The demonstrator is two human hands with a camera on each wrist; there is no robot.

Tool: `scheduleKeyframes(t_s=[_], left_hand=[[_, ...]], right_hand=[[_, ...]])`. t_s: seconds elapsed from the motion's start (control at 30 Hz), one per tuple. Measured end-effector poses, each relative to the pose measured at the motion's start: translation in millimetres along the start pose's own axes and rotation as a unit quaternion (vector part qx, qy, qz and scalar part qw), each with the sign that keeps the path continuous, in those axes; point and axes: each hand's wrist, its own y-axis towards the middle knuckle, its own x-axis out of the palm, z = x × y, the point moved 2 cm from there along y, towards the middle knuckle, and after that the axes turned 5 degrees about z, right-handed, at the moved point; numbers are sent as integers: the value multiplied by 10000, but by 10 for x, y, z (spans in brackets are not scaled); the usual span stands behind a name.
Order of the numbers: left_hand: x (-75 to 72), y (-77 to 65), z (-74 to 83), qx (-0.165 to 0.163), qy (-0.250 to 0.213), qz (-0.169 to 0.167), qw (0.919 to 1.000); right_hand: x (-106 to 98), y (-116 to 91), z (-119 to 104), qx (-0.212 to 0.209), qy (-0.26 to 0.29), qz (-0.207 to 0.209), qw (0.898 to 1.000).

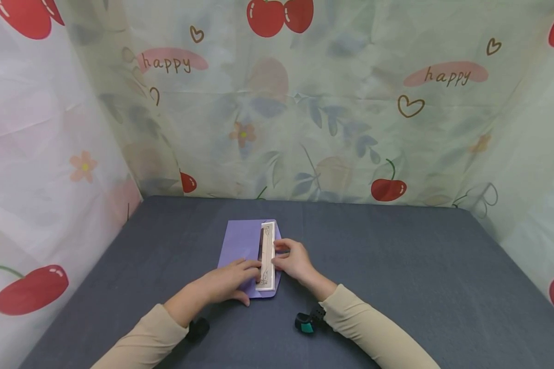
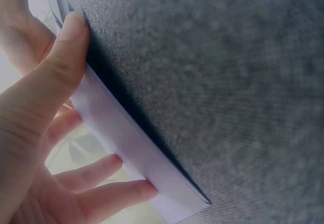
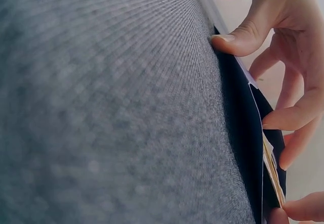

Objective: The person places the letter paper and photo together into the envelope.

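Observation:
A flat purple paper envelope lies on the dark table. Along its right side, over the envelope, is a narrow cream strip with white edges and a printed pattern. My left hand rests on the envelope's near left part, its fairly straight fingertips against the strip's left edge and its thumb by the near edge. With thumb and fingers, my right hand pinches the strip's right edge. Layered tan and white edges show by the right fingertips in the right wrist view. The inside of the envelope is hidden.
Grey cloth covers the table. A patterned curtain with cherries and the word "happy" hangs behind and at both sides. Black wrist devices sit under the wrists, close to the tabletop.

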Motion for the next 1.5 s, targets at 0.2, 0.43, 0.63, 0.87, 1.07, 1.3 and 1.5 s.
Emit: scheduleKeyframes(t_s=[0.2, 0.43, 0.63, 0.87, 1.07, 1.3, 1.5], left_hand=[[-6, -1, 6, -9, -30, -5, 10000], [1, -1, -5, 26, 3, -12, 10000], [2, -2, -6, 67, 24, 7, 10000], [9, -6, -8, 123, 52, 84, 9999], [9, -7, -4, 120, 67, 99, 9999], [1, -3, -10, 45, 14, 16, 10000], [1, -2, -3, 27, 25, -31, 10000]], right_hand=[[15, 12, 5, 18, 18, 53, 10000], [33, 14, -1, -20, 42, 3, 10000], [54, 19, -4, -10, 64, -30, 10000], [71, 22, -5, 31, 146, -80, 9999], [84, 29, -1, 27, 96, -137, 9999], [96, 28, -2, 2, 9, -168, 9999], [98, 23, -23, -7, 11, -148, 9999]])
